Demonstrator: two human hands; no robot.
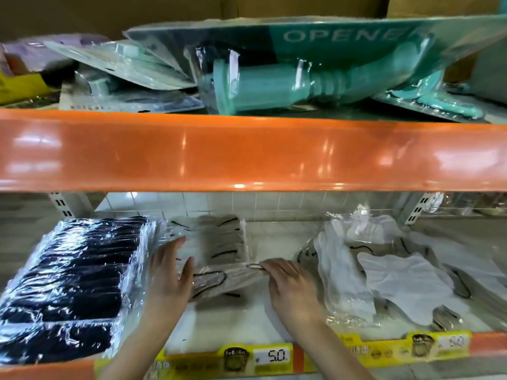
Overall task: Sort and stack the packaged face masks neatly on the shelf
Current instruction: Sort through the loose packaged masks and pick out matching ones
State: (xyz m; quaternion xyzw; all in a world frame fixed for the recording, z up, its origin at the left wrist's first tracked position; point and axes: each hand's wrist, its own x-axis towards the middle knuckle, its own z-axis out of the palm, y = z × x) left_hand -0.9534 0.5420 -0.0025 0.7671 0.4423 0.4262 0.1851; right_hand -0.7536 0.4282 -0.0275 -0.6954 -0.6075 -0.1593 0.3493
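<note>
While the slippery, floppy grey mask pack [219, 278] is sagging mid-shelf, you are steadying it with your flat left hand [171, 272] and pinching its edge with your right hand [290, 286].

White capitals reading "OPENE", cut off at the right, are showing on the teal card of the blister pack [315, 48] lying on the upper shelf. A white price tag [272, 356] on the yellow label strip [323, 359] along the lower shelf's front edge is showing "5.0" in dark digits. A second tag [451, 342] farther right on the same strip is appearing to carry the same number, but it is too blurred to read surely, and the strip's small print is staying illegible.
</note>
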